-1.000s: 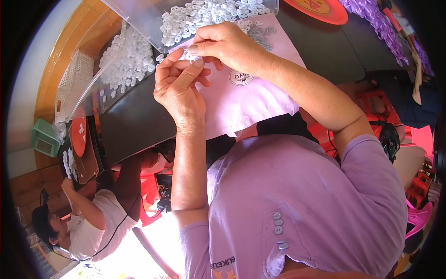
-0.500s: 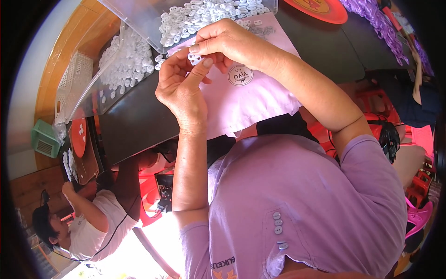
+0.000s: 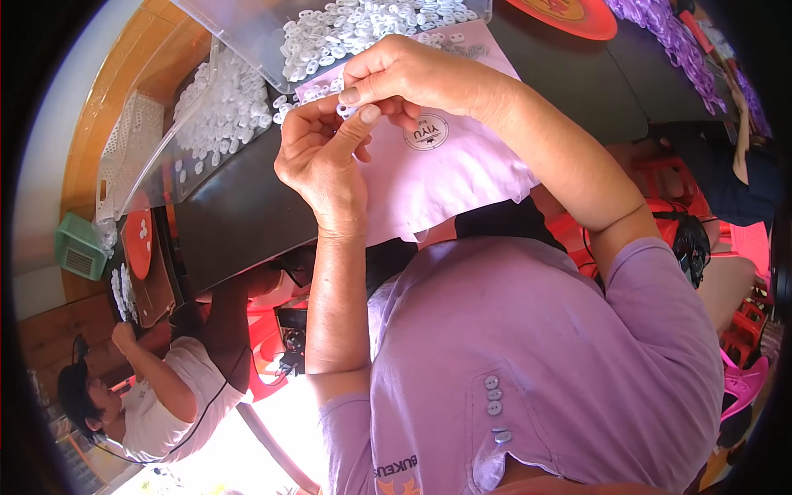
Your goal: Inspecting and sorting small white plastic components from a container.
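Observation:
Both hands meet over a pink cloth (image 3: 462,177) with a round printed badge, spread on the dark table. My left hand (image 3: 326,165) pinches a small white plastic piece with holes (image 3: 342,110) between thumb and fingers. From above, my right hand (image 3: 412,78) closes its thumb and fingertips on the same piece, which they mostly cover. Whether a second small part sits between the right fingertips is hidden. Just beyond the hands, several similar white pieces (image 3: 330,49) lie heaped in a transparent bin. A small pile of grey, metal-looking bits (image 3: 469,51) rests on the cloth's far end.
Another heap of white pieces (image 3: 223,111) lies in clear plastic at the left. A red plate (image 3: 569,16) stands far right, near purple chain-like strands (image 3: 664,49). A green basket (image 3: 81,246) is at the far left. A co-worker (image 3: 157,396) sits lower left; red stools (image 3: 747,330) stand right.
The white piece has turned and is now more covered by the fingertips. My right hand has shifted slightly, and both hands stay in nearly the same place.

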Motion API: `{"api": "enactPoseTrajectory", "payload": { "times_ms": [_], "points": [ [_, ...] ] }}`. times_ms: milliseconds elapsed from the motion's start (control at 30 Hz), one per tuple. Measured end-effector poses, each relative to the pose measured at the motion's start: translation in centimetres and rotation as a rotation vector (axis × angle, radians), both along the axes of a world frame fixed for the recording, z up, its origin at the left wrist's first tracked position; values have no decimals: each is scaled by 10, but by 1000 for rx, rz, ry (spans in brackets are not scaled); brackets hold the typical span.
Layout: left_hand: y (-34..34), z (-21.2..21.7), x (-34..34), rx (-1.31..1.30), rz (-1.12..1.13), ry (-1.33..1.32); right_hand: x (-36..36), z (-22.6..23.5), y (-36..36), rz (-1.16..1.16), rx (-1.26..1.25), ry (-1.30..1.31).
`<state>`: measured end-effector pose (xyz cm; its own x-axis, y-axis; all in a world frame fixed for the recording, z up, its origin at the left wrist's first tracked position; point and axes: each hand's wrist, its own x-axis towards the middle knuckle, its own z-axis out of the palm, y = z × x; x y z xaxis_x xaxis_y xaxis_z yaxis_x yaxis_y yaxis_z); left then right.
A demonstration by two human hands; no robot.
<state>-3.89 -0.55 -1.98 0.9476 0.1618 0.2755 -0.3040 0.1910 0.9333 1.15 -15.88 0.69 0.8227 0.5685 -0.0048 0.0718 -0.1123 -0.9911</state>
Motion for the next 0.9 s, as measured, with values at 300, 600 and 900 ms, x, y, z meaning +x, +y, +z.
{"api": "enactPoseTrajectory", "payload": {
  "times_ms": [300,600,900],
  "points": [
    [-4,-4,-9,79,66,-130,-8,11,-5,86,98,115],
    [-2,-7,-7,61,43,-207,-6,6,-6,189,211,179],
    [7,8,-9,92,273,-249,-1,10,-1,-121,152,80]
  ]
}}
